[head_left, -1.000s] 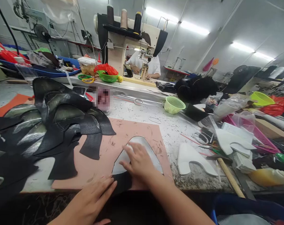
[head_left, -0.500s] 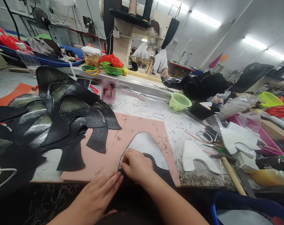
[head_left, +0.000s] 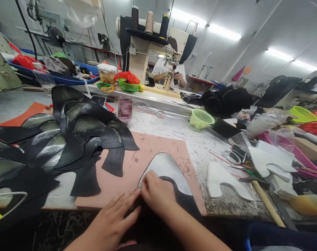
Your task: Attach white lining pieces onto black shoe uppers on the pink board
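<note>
A shoe-upper piece [head_left: 167, 166], grey-white on its face with a black edge, lies on a pink cutting mat [head_left: 150, 148] at the table's near edge. My right hand [head_left: 156, 190] rests on its near end with the fingers curled and pressed onto the black edge. My left hand [head_left: 113, 218] lies just left of it, fingers stretched out flat and pointing at the piece's near-left corner. A fanned pile of black leather pieces [head_left: 69, 139] spreads over the mat's left side.
A white cut pattern [head_left: 225, 181] lies right of the mat, then scissors [head_left: 230, 156], a hammer handle [head_left: 268, 205] and white parts. A green basket [head_left: 201, 118] stands farther back. Across the table a person works at a sewing machine [head_left: 148, 45].
My right hand slid from the middle of the pale piece back to its near end and curled there. My left hand crept closer to it. The camera shifted slightly.
</note>
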Motion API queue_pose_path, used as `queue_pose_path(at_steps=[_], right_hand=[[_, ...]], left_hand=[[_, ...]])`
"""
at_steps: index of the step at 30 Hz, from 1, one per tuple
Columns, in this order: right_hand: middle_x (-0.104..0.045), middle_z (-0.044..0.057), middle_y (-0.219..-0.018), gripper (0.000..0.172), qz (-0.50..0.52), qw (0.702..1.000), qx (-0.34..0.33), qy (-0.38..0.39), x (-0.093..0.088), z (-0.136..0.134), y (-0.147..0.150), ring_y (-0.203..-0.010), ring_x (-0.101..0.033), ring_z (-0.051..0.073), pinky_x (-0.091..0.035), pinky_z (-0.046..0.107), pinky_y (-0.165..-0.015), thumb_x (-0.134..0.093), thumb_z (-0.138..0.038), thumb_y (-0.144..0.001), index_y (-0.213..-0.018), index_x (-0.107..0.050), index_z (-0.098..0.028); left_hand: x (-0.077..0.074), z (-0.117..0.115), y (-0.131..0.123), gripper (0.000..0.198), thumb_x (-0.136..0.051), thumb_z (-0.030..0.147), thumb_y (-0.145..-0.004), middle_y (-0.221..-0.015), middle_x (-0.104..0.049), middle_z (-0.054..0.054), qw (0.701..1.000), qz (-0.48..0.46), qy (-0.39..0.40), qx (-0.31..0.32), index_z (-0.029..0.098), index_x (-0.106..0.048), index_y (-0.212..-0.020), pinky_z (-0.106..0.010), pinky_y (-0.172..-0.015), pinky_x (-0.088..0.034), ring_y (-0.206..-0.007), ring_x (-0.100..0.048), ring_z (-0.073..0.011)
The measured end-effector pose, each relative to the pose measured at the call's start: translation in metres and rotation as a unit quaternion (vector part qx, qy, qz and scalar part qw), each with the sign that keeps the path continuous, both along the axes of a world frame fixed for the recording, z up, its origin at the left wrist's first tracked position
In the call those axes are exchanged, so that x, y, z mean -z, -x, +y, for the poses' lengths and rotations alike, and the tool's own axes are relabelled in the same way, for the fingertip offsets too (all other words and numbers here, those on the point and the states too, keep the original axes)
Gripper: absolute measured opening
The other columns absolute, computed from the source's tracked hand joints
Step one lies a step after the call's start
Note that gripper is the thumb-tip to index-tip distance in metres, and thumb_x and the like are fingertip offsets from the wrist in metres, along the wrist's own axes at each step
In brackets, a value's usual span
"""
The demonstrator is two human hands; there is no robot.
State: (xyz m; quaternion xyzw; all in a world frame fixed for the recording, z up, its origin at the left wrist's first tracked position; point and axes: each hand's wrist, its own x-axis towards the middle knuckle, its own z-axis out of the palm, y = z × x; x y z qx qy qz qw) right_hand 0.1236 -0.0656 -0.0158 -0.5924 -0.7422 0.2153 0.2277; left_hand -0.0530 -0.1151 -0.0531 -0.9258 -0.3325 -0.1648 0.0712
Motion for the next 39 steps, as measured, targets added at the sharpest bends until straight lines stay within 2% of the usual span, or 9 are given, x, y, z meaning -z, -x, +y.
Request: queue_pose_path(at_steps=[4,8,11,17,26,30,34,37,39], right_hand=[[-0.058,0.002,-0.062,0.019,0.238,0.943,0.16,0.171,-0.008,0.054,-0.038,-0.055,-0.055,0.014,-0.043,0.026,-0.052,-0.036,-0.021,-0.078,-0.065,-0.049,-0.019],[-0.056,0.003,-0.064,0.02,0.267,0.931,0.217,0.122,-0.012,0.086,-0.078,-0.062,-0.058,0.015,-0.045,0.028,-0.057,-0.032,-0.026,-0.081,-0.072,-0.049,-0.019],[-0.056,0.001,-0.074,0.014,0.178,0.969,0.158,0.07,-0.004,0.08,-0.079,-0.07,-0.056,0.016,-0.043,0.029,-0.065,-0.054,-0.027,-0.071,-0.083,-0.053,-0.02],[-0.049,0.002,-0.078,0.016,-0.046,0.997,0.062,-0.013,0.01,0.062,-0.06,-0.073,-0.049,0.014,-0.038,0.024,-0.066,-0.043,-0.011,-0.076,-0.076,-0.058,-0.018],[-0.055,0.01,-0.089,0.02,-0.174,0.966,0.189,-0.037,-0.004,0.055,-0.096,-0.079,-0.051,0.02,-0.037,0.032,-0.066,-0.042,-0.018,-0.08,-0.072,-0.06,-0.015],[-0.06,0.016,-0.099,0.022,-0.229,0.942,0.207,-0.134,-0.001,0.018,-0.123,-0.09,-0.053,0.027,-0.039,0.042,-0.076,-0.041,-0.01,-0.076,-0.075,-0.062,-0.014],[-0.065,0.009,-0.091,0.03,-0.15,0.947,0.011,-0.283,0.019,-0.06,-0.144,-0.086,-0.059,0.018,-0.045,0.032,-0.075,-0.035,-0.005,-0.078,-0.078,-0.061,-0.02],[-0.062,0.003,-0.06,0.03,-0.139,0.961,-0.053,-0.234,0.047,-0.13,-0.159,-0.055,-0.057,0.014,-0.044,0.024,-0.053,-0.035,-0.004,-0.076,-0.064,-0.057,-0.022],[-0.059,0.001,-0.051,0.026,-0.173,0.981,0.022,-0.088,0.064,-0.165,-0.171,-0.045,-0.054,0.015,-0.042,0.025,-0.046,-0.039,-0.009,-0.075,-0.067,-0.06,-0.023]], left_hand=[[-0.013,0.005,-0.004,0.053,-0.06,0.058,-0.065,-0.129,-0.047,-0.01,0.998,0.023,0.047,0.023,0.022,-0.056,-0.104,-0.038,-0.099,-0.027,-0.117,-0.042,-0.0263],[-0.047,0.025,-0.021,0.039,-0.057,0.055,-0.07,-0.099,-0.063,-0.011,0.987,0.051,0.149,0.043,0.018,-0.058,-0.083,-0.038,-0.079,-0.043,-0.089,-0.058,-0.0261],[-0.062,0.059,-0.054,0.019,-0.05,0.034,-0.08,-0.067,-0.06,-0.004,0.981,0.018,0.192,0.016,0.017,-0.054,-0.074,-0.035,-0.065,-0.045,-0.065,-0.057,-0.021],[-0.041,0.122,-0.124,0.018,-0.03,0.016,-0.087,-0.086,-0.055,-0.007,0.971,-0.118,0.183,-0.1,0.015,-0.048,-0.086,-0.03,-0.075,-0.044,-0.083,-0.053,-0.0176],[-0.029,0.118,-0.129,0.03,-0.042,0.03,-0.084,-0.117,-0.05,-0.015,0.974,-0.06,0.192,-0.105,0.01,-0.048,-0.106,-0.04,-0.096,-0.032,-0.112,-0.043,-0.0262],[-0.032,0.118,-0.133,0.055,-0.047,0.044,-0.08,-0.133,-0.038,-0.019,0.972,-0.021,0.216,-0.094,0.008,-0.042,-0.121,-0.043,-0.103,-0.021,-0.125,-0.031,-0.0299],[-0.03,0.123,-0.136,0.075,-0.049,0.055,-0.074,-0.14,-0.027,-0.02,0.967,0.004,0.24,-0.081,0.008,-0.035,-0.131,-0.048,-0.105,-0.012,-0.13,-0.019,-0.0336],[-0.033,0.128,-0.136,0.076,-0.049,0.062,-0.07,-0.143,-0.022,-0.015,0.966,0.019,0.247,-0.073,0.021,-0.035,-0.132,-0.051,-0.104,-0.008,-0.131,-0.012,-0.0364],[-0.036,0.129,-0.135,0.076,-0.049,0.067,-0.067,-0.144,-0.019,-0.012,0.965,0.037,0.25,-0.072,0.029,-0.036,-0.131,-0.052,-0.103,-0.007,-0.131,-0.009,-0.0383]])
